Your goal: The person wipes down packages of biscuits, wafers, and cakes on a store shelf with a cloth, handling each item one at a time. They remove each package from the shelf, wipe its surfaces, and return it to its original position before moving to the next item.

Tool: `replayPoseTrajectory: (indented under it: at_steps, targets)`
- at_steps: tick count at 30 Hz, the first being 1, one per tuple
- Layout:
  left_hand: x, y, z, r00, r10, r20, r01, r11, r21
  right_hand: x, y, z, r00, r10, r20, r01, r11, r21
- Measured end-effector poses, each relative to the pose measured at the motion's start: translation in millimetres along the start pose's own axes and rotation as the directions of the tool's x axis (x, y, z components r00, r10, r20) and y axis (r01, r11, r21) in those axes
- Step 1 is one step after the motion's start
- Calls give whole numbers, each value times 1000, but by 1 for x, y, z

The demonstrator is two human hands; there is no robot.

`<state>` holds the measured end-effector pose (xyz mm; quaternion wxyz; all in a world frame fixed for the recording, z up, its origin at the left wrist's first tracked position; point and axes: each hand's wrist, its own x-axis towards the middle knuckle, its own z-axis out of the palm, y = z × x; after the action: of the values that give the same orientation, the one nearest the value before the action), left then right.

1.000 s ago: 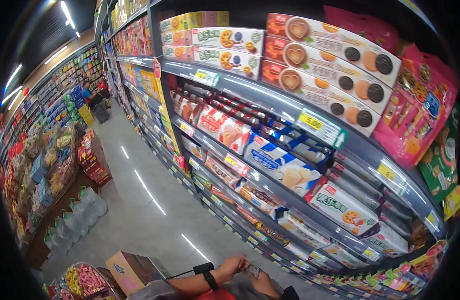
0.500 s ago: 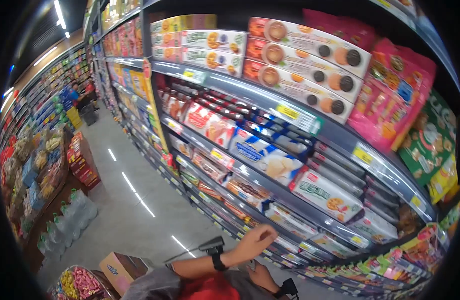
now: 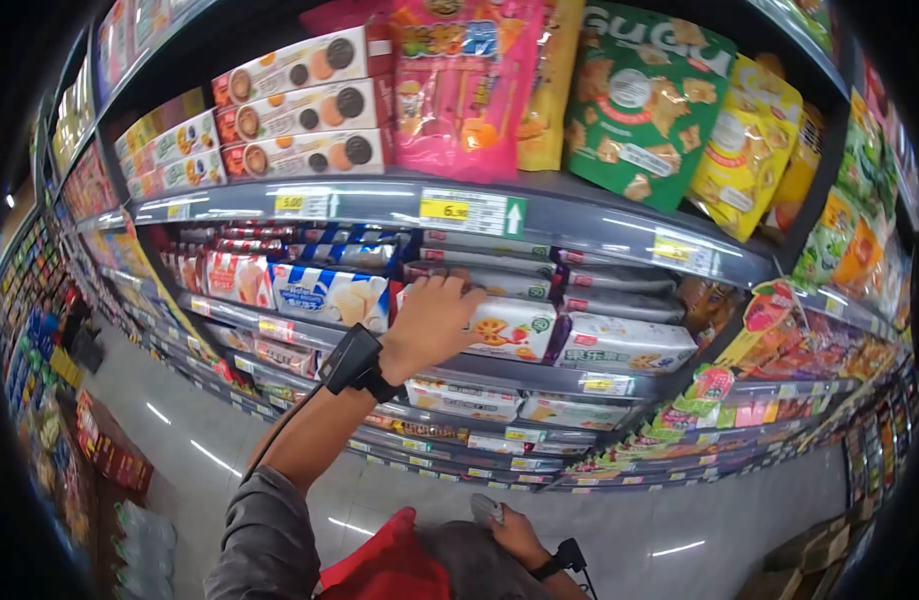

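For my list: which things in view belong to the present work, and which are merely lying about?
Likely involved:
- left hand
- white oblong tart-picture pack behind it
- right hand, small grey object held

Lying about:
- green plastic snack pouch
- pink plastic pouch
- stacked white boxes

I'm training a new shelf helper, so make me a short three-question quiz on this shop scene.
1. True or false: the right hand, not the left hand, is up at the white pack on the shelf.
2. How many cookie boxes are stacked left of the pink bag?
3. Fill in the colour: just right of the green pouch stands a ____ pouch.

Key: 1. False, it is the left. 2. Three. 3. Yellow.
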<state>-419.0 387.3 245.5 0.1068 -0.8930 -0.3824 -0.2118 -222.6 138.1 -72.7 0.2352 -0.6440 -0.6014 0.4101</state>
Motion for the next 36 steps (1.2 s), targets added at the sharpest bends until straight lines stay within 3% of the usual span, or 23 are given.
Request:
replayPoseTrajectory:
  at_steps: [2, 5, 9, 14, 19, 20, 23, 24, 26, 27, 29, 30, 32, 34, 35, 36]
  targets:
    - [4, -1, 2, 1000, -16, 25, 15, 999, 36, -5, -13, -15, 997, 77, -13, -77, 997, 12]
    - [6, 2, -2, 999, -4, 37, 3, 999, 32, 0, -2, -11, 999, 15, -33, -15, 1000, 17]
    - [4, 2, -3, 985, -58, 163, 79, 989, -122, 4, -17, -9, 1000, -13, 3, 13, 999, -31]
    - [-7, 0, -13, 995, 78, -61, -84, 989, -118, 21, -6, 10, 996, -69, 64, 71, 997, -20]
    - [-35, 17, -53, 936, 236, -262, -253, 967, -33, 26, -20, 12, 991, -106, 75, 108, 994, -25]
    - [-45, 23, -60, 919, 221, -326, -252, 966, -57, 25, -21, 12, 990, -127, 64, 128, 992, -11]
    - [-99, 42, -68, 954, 37, -297, -98, 976, -194, 34, -12, 19, 961, -272, -46, 275, 958, 83]
    - [-116, 51, -60, 960, -76, -270, -13, 949, -315, 36, -11, 16, 972, -229, -45, 233, 963, 134]
    - [-153, 67, -42, 942, -288, -171, 158, 833, -530, 43, -15, 1, 989, -141, -36, 146, 960, 239]
    - [-173, 74, -25, 895, -441, -63, 271, 652, -708, 41, -38, -21, 994, -72, -81, 96, 934, 345]
    - [-208, 84, 18, 730, -644, 230, 416, 151, -897, 32, -81, -62, 976, 19, -218, 95, 861, 500]
    - [-214, 89, 25, 664, -698, 268, 430, 63, -901, 31, -94, -74, 945, 37, -326, 156, 824, 545]
    - [-226, 90, 28, 722, -678, 134, 484, 357, -799, 28, -124, -94, 867, -28, -497, 361, 723, 589]
    - [-238, 86, 33, 817, -577, -1, 458, 649, -607, 21, -149, -103, 829, -197, -523, 472, 747, 468]
    - [-242, 89, 31, 836, -548, 14, 459, 686, -565, 17, -161, -106, 802, -278, -528, 526, 747, 406]
    - [-243, 91, 28, 855, -517, 29, 454, 721, -523, 13, -178, -111, 753, -482, -448, 618, 751, 232]
